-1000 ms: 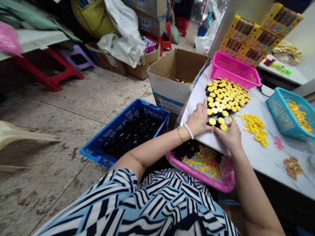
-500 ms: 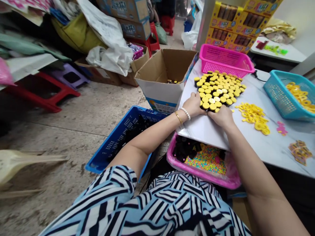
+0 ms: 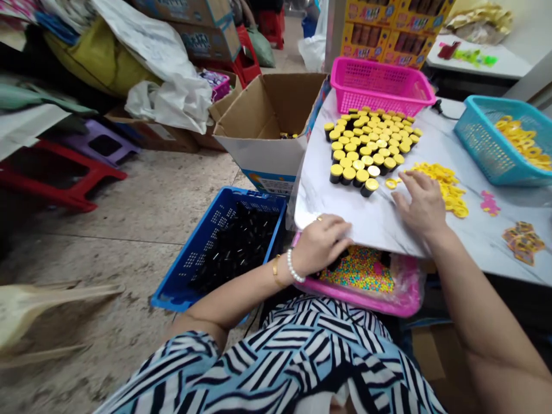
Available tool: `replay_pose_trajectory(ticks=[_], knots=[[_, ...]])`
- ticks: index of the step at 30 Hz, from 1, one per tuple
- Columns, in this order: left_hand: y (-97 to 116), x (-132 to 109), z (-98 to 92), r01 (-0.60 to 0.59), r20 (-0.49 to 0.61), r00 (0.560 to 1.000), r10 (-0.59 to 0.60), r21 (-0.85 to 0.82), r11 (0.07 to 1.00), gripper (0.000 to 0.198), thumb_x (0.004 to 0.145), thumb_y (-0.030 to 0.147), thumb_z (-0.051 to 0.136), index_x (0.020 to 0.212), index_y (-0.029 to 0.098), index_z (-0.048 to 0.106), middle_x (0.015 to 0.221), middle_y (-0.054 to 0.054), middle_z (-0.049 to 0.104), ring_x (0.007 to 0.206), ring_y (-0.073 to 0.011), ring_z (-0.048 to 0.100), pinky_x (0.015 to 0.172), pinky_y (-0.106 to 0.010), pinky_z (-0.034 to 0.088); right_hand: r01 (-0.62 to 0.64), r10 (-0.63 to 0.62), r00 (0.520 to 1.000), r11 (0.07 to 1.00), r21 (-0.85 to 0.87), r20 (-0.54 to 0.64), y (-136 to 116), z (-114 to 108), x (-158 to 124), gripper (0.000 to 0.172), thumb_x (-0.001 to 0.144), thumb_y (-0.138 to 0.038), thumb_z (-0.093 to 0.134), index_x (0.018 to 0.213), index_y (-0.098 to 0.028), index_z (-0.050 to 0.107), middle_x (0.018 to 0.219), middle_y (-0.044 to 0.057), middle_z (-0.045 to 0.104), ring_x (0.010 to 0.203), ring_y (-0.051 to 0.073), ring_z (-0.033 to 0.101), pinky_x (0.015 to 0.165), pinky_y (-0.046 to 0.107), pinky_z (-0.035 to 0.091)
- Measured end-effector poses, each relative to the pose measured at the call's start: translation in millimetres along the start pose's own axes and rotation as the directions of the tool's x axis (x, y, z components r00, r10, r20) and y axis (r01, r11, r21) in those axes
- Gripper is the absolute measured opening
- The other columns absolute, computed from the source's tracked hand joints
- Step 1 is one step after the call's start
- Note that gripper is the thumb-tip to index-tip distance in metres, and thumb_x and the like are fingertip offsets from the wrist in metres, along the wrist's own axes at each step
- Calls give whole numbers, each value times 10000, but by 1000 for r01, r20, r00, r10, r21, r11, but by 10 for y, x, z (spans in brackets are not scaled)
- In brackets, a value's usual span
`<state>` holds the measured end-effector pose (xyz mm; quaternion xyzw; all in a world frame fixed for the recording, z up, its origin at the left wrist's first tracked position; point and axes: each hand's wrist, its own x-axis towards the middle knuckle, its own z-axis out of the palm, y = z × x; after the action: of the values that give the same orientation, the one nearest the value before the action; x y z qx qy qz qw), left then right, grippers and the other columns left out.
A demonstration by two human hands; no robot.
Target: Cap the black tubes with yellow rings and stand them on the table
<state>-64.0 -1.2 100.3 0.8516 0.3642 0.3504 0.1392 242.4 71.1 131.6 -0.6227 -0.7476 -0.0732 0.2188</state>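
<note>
The left hand (image 3: 319, 244) is held, thumb and fingers apart, at the near edge of a white marbled tabletop (image 3: 371, 218), bare surface being left before the clustered, yellow-capped black cylinders (image 3: 365, 151) — backed by a perforated pink plastic basket (image 3: 382, 100). The right hand (image 3: 420, 204) is spread beside flat yellow plastic rings (image 3: 456, 198).

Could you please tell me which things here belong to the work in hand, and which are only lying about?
Likely in the work, being near the left hand or right hand:
- yellow-topped black containers
- yellow rings
- pink tray with coloured beads

Probably just lying about, away from both:
- purple stool
- red stool beside it
- white bags
</note>
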Motion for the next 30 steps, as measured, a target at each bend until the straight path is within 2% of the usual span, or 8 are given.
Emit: replay_pose_trajectory(ticks=[4, 7, 10, 13, 16, 21, 26, 30], knots=[[202, -351, 325, -230, 248, 938, 242, -77, 970, 224, 1027, 339, 563, 1128, 222, 726, 1080, -75, 748, 927, -166, 674, 860, -329, 594, 161, -141, 969, 984, -81, 204, 97, 77, 37, 509, 1006, -423, 446, 1381, -143, 648, 1394, 144, 642, 1206, 258, 545, 1139, 449, 356], [136, -553, 434, -77, 453, 890, 58, 23, 997, 277, 1047, 321, 509, 1131, 168, 724, 1049, -103, 727, 932, -177, 678, 869, -318, 584, 115, -96, 986, 985, -132, 137, 106, 39, -350, 485, 989, -448, 481, 1322, -170, 699, 1323, 113, 693, 1190, 261, 543, 1117, 425, 343], [13, -585, 468, -36, 631, 775, -40, 107, 994, 291, 1048, 251, 465, 1135, 128, 714, 1046, -115, 703, 943, -189, 670, 889, -314, 569, 32, -38, 998, 991, -131, -42, 134, -48, -803, 411, 959, -451, 528, 1169, -190, 766, 1187, 92, 743, 1070, 229, 594, 1070, 409, 375], [-68, -452, 558, -119, 648, 761, -5, 147, 982, 334, 1051, 196, 404, 1163, 112, 706, 1130, -143, 694, 1068, -238, 645, 990, -373, 537, 2, -12, 989, 998, -65, -146, 166, -63, -1032, 457, 948, -508, 536, 1170, -179, 761, 1089, 97, 748, 1029, 215, 625, 1084, 427, 386], [-84, -319, 714, -117, 650, 760, -20, 167, 979, 383, 1049, 170, 360, 1210, 96, 699, 1281, -175, 665, 1167, -267, 623, 1069, -420, 496, -24, 18, 994, 998, -54, -109, 157, -31, -1043, 580, 935, -562, 557, 1320, -148, 688, 1132, 116, 720, 1136, 234, 611, 1111, 431, 389], [-118, -219, 815, -34, 744, 668, -5, 37, 999, 433, 1013, 125, 369, 1351, 161, 637, 1458, -135, 594, 1166, -205, 652, 1012, -325, 520, -95, 94, 995, 993, -72, -17, 87, -51, -996, 513, 960, -543, 565, 1271, -161, 705, 1248, 129, 668, 1254, 238, 573, 1126, 422, 393], [-191, -11, 855, 41, 714, 698, -58, 41, 998, 386, 990, 123, 411, 1248, 168, 694, 1282, -132, 688, 1132, -237, 649, 1003, -368, 506, -71, 70, 997, 997, -17, -29, 68, -62, -992, 524, 976, -546, 550, 1261, -136, 707, 1238, 126, 663, 1260, 220, 568, 1141, 414, 382], [-151, 137, 939, -55, 809, 585, -63, 118, 992, 371, 957, 66, 410, 1116, 122, 740, 1160, -170, 710, 1023, -266, 659, 951, -409, 494, -99, 98, 994, 995, -16, -37, 46, -40, -978, 528, 979, -562, 545, 1236, -132, 714, 1236, 127, 669, 1264, 231, 566, 1133, 430, 385]])
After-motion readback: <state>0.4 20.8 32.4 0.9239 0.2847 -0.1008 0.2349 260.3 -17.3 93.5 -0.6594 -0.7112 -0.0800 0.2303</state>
